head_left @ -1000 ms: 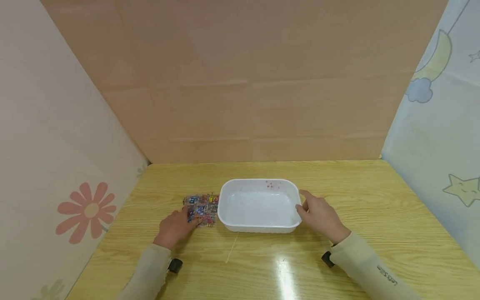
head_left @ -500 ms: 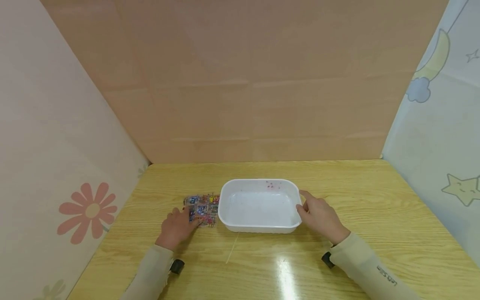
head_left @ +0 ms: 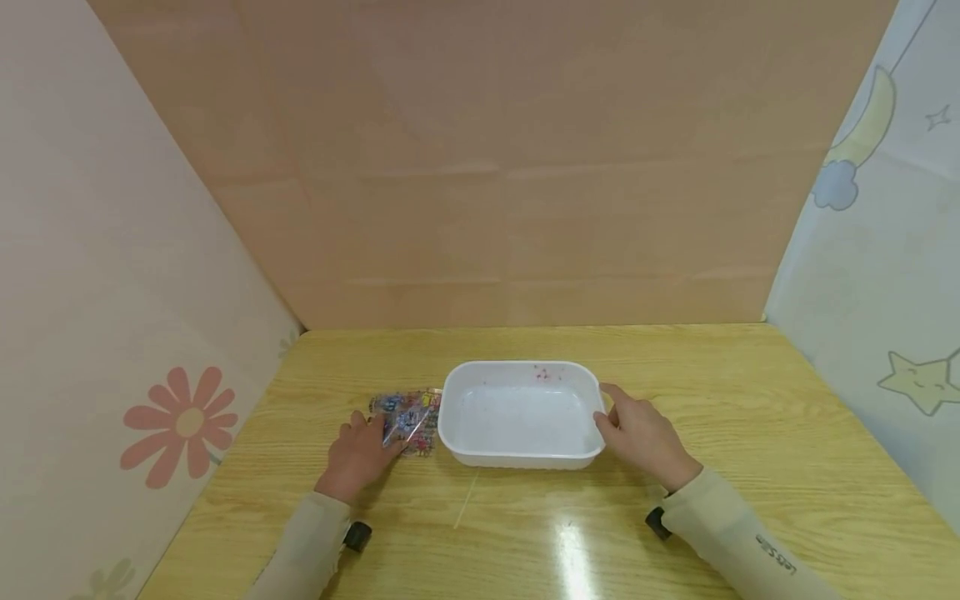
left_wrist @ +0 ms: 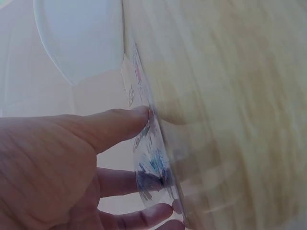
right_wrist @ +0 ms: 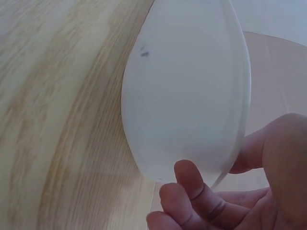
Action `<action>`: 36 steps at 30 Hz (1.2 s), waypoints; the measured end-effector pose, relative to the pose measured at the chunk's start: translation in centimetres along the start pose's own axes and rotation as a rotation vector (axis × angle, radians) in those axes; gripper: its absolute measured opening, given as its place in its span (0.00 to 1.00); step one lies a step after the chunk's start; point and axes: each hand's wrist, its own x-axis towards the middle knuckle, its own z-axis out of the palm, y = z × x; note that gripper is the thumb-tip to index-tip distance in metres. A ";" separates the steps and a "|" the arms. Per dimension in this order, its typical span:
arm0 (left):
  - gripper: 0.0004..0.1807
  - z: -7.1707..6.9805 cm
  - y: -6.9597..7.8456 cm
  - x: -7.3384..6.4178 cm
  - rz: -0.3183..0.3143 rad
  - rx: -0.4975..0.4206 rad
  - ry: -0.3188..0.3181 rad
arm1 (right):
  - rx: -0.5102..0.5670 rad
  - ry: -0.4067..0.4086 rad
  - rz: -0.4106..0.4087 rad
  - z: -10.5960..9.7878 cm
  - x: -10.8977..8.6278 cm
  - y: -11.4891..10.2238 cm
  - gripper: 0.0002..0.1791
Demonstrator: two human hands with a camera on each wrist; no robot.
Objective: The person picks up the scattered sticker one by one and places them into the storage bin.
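Observation:
A white plastic basin (head_left: pixel 521 412) with rounded corners stands on the wooden table, with small red marks on its far inner wall. My right hand (head_left: pixel 647 437) grips its right end, thumb over the rim and fingers against the outer wall. In the right wrist view, fingertips (right_wrist: pixel 187 175) press the outside of the basin (right_wrist: pixel 187 96). Left of the basin lies a thin clear plastic piece (head_left: pixel 412 419) with colourful printed patterns. My left hand (head_left: pixel 356 458) pinches its near left side. In the left wrist view, thumb and fingers meet the clear plastic (left_wrist: pixel 153 163) close over the tabletop.
The pale wooden table (head_left: pixel 525 542) bears a thin light line in front of the basin. A brown paper-like backdrop (head_left: pixel 487 208) rises behind it. Light walls with a flower (head_left: pixel 187 423) on the left and a star (head_left: pixel 922 381) on the right flank the table.
The clear plastic now shows a bright streak and looks slightly bent where my left hand pinches it. My right hand keeps its hold on the basin. The head view has shifted slightly.

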 end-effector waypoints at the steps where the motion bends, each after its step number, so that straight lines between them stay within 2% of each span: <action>1: 0.34 0.0 0.0 0.0 0.003 -0.006 0.003 | 0.000 0.002 -0.001 0.0 0.0 0.0 0.30; 7: 0.32 -0.1 0.1 0.1 0.028 -0.100 0.011 | -0.010 0.010 -0.002 0.1 -0.2 0.1 0.29; 13: 0.38 -0.3 0.0 0.2 -0.024 -0.224 -0.026 | -0.002 0.006 0.002 0.1 -0.2 0.2 0.29; 17: 0.47 -0.4 -0.2 0.3 -0.043 -0.221 -0.026 | 0.004 0.005 0.004 0.1 -0.2 0.1 0.30; 20: 0.48 -0.4 -0.6 0.6 -0.054 -0.211 -0.020 | 0.015 0.000 0.008 0.1 -0.1 0.1 0.30; 26: 0.48 -0.5 -1.5 1.3 -0.076 -0.324 -0.013 | 0.019 0.002 0.017 0.2 0.0 0.1 0.30; 30: 0.38 -0.6 -2.2 1.5 -0.080 -0.373 -0.020 | 0.017 0.003 0.023 0.2 0.1 0.2 0.30; 33: 0.24 -0.8 -2.5 1.5 -0.069 -0.429 -0.001 | 0.031 0.000 0.017 0.3 0.1 0.3 0.30; 36: 0.17 -1.0 -2.6 1.5 -0.051 -0.475 0.036 | 0.063 -0.007 0.018 0.4 0.2 0.4 0.32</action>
